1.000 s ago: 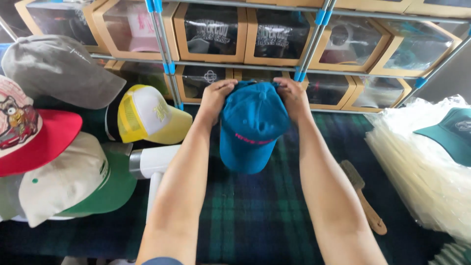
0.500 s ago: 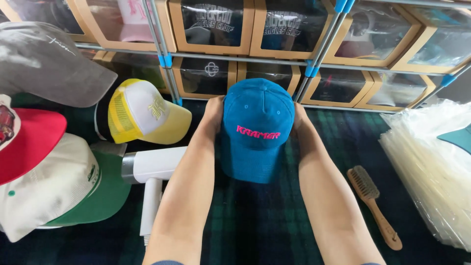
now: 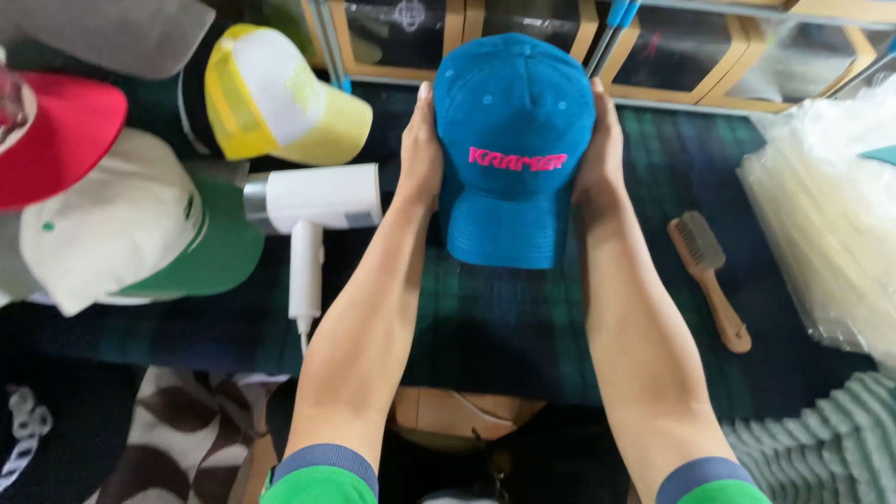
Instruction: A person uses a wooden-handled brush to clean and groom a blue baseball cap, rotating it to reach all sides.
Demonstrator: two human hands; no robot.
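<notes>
Left hand [image 3: 422, 159] and right hand [image 3: 600, 154] press flat against opposite sides of a blue cap [image 3: 511, 140], held above the plaid-covered counter [image 3: 523, 317], brim toward the person. Wooden brush [image 3: 707, 277] lies right.

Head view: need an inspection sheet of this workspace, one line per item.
Surface: dark green and blue plaid cloth covers the table.
Job's things: blue cap with pink lettering, held up, brim toward the person.
Clutter: yellow and white mesh cap, cream cap with green brim, red cap, grey cap, white handheld steamer, wooden brush, stack of clear plastic bags.
Grippers: left hand and right hand clasp the blue cap's sides.
Cables: a thin cord leaves the steamer's handle; its run is unclear.
Surroundings: shelf of clear, wood-framed boxes behind the table.
</notes>
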